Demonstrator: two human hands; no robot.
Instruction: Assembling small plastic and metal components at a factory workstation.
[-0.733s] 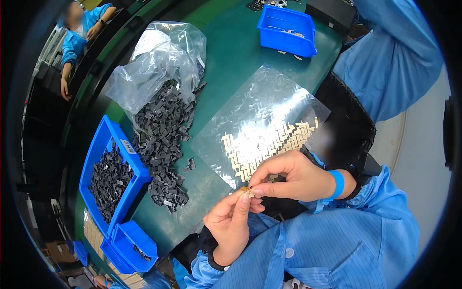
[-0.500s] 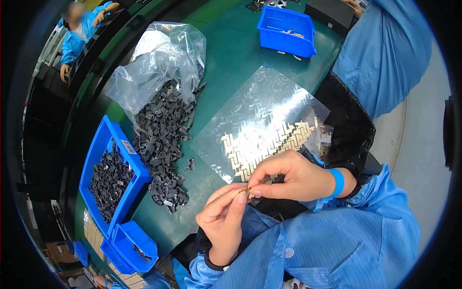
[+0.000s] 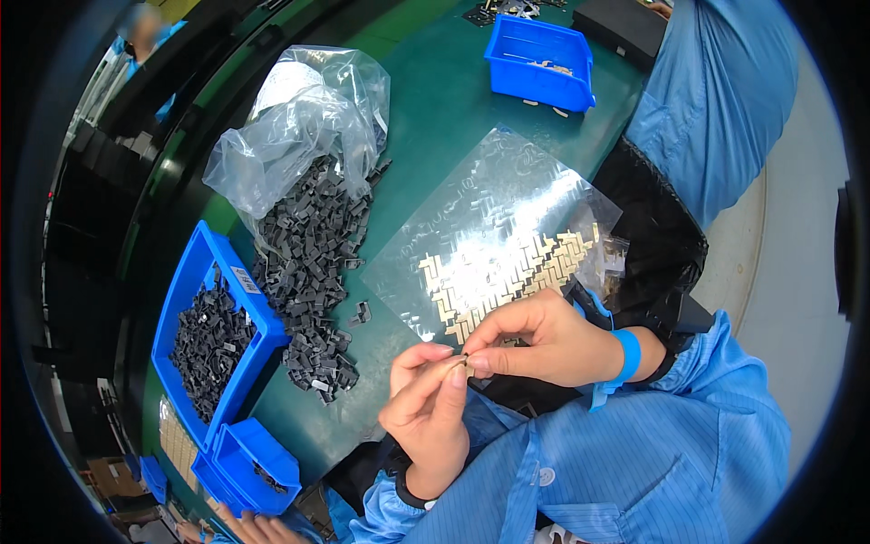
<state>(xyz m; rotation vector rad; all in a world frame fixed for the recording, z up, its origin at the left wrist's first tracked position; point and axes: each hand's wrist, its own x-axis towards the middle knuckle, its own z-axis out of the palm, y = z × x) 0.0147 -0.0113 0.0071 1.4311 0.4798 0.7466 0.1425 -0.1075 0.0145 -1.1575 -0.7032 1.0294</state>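
Pinching at the fingertips, the left hand (image 3: 430, 412) and the right hand (image 3: 544, 349) meet in front of the person's body, thumbs pressed toward forefingers, both closed on one small part (image 3: 467, 361). Most of the part is hidden by the fingers, so how it sits between them cannot be told. With so little surface to grip, it could spring loose if the two thumbs push unevenly, and might drop out of sight below the table edge.

Just beyond, a clear plastic sheet (image 3: 494, 168) lies on the green table (image 3: 412, 118), bearing rows of tan pieces (image 3: 571, 249). The right hand overlaps its near edge in this view; a dragging wrist or the dangling end of the blue band (image 3: 625, 355) could skew the rows. Glare hides some pieces, so a gap could be missed.

Farther left, one loose clip (image 3: 360, 313) lies beside a heap of dark clips (image 3: 313, 245), where a careless sleeve could scatter more. Beyond the sheet stands a blue bin (image 3: 539, 83).
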